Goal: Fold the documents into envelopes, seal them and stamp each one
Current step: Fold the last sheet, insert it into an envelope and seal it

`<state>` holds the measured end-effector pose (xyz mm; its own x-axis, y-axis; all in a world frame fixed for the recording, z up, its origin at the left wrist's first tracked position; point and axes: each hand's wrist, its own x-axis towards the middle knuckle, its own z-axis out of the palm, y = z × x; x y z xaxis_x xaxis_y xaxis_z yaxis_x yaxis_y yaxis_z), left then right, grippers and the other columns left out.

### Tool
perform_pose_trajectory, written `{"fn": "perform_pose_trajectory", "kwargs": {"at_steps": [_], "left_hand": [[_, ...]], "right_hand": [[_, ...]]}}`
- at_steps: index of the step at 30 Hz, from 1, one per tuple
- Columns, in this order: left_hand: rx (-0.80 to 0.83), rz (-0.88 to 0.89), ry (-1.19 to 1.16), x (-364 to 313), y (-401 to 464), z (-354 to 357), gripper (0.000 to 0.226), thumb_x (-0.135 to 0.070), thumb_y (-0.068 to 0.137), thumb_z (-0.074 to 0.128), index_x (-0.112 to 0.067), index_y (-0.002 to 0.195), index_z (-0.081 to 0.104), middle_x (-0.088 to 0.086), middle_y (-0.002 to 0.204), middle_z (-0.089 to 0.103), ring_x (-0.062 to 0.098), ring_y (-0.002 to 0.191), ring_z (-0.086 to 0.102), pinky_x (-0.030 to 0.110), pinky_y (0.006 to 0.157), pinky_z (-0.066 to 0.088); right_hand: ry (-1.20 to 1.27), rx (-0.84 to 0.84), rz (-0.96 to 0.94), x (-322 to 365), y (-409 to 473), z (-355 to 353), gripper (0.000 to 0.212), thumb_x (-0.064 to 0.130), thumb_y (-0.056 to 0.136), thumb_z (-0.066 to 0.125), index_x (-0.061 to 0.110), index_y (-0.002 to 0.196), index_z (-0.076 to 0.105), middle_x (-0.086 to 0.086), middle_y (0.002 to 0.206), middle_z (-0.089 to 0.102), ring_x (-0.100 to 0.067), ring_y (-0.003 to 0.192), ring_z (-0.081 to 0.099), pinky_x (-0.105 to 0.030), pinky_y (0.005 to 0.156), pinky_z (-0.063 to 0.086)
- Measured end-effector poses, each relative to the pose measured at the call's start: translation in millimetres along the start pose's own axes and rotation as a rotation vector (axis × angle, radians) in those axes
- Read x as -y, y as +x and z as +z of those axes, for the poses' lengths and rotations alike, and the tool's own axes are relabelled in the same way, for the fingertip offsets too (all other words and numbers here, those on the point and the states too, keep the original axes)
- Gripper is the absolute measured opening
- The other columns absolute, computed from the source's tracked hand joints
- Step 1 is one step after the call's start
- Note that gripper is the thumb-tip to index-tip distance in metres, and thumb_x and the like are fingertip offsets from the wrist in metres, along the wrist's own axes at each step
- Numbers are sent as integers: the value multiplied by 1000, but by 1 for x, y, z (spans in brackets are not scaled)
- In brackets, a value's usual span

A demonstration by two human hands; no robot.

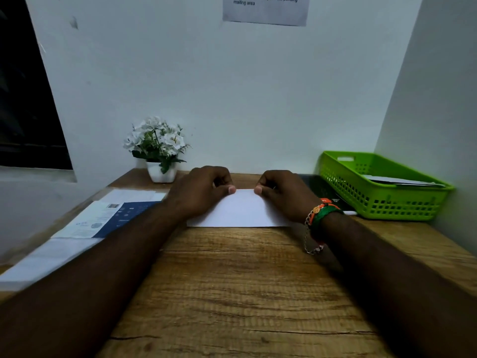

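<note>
A folded white document point(240, 210) lies flat on the wooden desk point(232, 280), its long edges running left to right. My left hand point(201, 189) pinches the far edge of the sheet with curled fingers and the thumb on top. A short gap to the right, my right hand point(281, 192) pinches that same far edge the same way. Both hands cover the sheet's far corners. White envelopes or papers point(402, 180) lie in the green basket point(387, 202) at the right.
A stack of printed papers and white sheets point(85, 228) lies along the desk's left side. A white pot of white flowers point(160, 151) stands at the back left. A dark book point(327, 192) lies beside the basket. A printed notice point(265, 9) hangs on the wall.
</note>
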<state>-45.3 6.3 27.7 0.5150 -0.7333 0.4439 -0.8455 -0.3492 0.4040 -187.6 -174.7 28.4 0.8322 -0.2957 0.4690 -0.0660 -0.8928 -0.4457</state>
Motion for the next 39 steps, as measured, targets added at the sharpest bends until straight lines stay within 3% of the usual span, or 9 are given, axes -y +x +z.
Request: {"fn": "perform_pose_trajectory", "kwargs": {"at_steps": [3, 6, 10, 13, 18, 23, 28, 35, 39], "left_hand": [[65, -45, -60, 21, 4, -8, 14, -41, 92, 70, -30, 83, 69, -10, 85, 71, 12, 86, 66, 44, 83, 57], [108, -87, -68, 29, 2, -10, 13, -33, 93, 72, -22, 84, 72, -4, 86, 73, 18, 88, 68, 42, 84, 57], [88, -89, 52, 29, 0, -9, 7, -22, 92, 73, -28, 90, 73, -11, 93, 71, 6, 87, 64, 33, 82, 55], [38, -116, 75, 29, -3, -10, 19, -10, 92, 70, -27, 97, 76, -8, 99, 72, 8, 89, 65, 32, 83, 56], [136, -5, 81, 4, -18, -10, 7, -27, 89, 75, -25, 95, 77, -8, 95, 74, 9, 88, 66, 35, 86, 56], [176, -79, 167, -11, -36, 0, 10, -43, 84, 74, -40, 76, 68, -20, 86, 64, 9, 96, 64, 51, 98, 51], [86, -146, -93, 5, -88, -39, 23, -42, 89, 73, -37, 112, 70, -10, 121, 66, 7, 111, 60, 37, 97, 53], [-98, -287, -30, 94, -201, -140, 18, -45, 97, 63, -37, 109, 73, -17, 121, 67, 6, 115, 59, 39, 103, 48], [-54, -235, -140, 100, -237, -141, 26, -37, 94, 58, -36, 117, 70, -19, 127, 61, 2, 117, 57, 32, 100, 47]], "right_hand": [[16, 35, 64, -10, -1, -9, 30, 25, 92, 67, 22, 65, 55, 11, 59, 51, 6, 56, 48, -13, 55, 31], [25, 74, 96, -17, -2, -10, 25, 22, 92, 69, 5, 75, 64, 7, 64, 53, 4, 53, 45, -15, 55, 34], [-153, 119, 95, -18, -4, -6, 9, 17, 91, 69, 10, 91, 75, 1, 91, 70, -8, 87, 60, -19, 77, 38], [-306, 155, 131, -17, -11, -10, 19, 27, 88, 71, 26, 107, 75, 6, 110, 70, -13, 105, 63, -23, 91, 45], [-332, 145, 89, 5, -25, -16, 19, 21, 89, 66, 25, 105, 76, 4, 109, 74, -16, 103, 67, -26, 90, 49], [-389, 218, 117, 23, -50, -8, 15, 33, 90, 63, 29, 100, 74, 7, 106, 72, -14, 102, 66, -27, 85, 51], [-350, 133, 16, 39, -71, -19, 23, 38, 93, 63, 30, 115, 68, 8, 123, 66, -15, 118, 58, -35, 100, 47], [-57, 152, -187, 117, -83, 8, 19, 32, 92, 68, 28, 110, 73, 10, 114, 70, -4, 104, 63, -31, 92, 53], [23, 275, -294, 173, -77, 49, 26, 28, 89, 70, 27, 115, 71, 8, 120, 68, -6, 111, 60, -25, 94, 48]]}}
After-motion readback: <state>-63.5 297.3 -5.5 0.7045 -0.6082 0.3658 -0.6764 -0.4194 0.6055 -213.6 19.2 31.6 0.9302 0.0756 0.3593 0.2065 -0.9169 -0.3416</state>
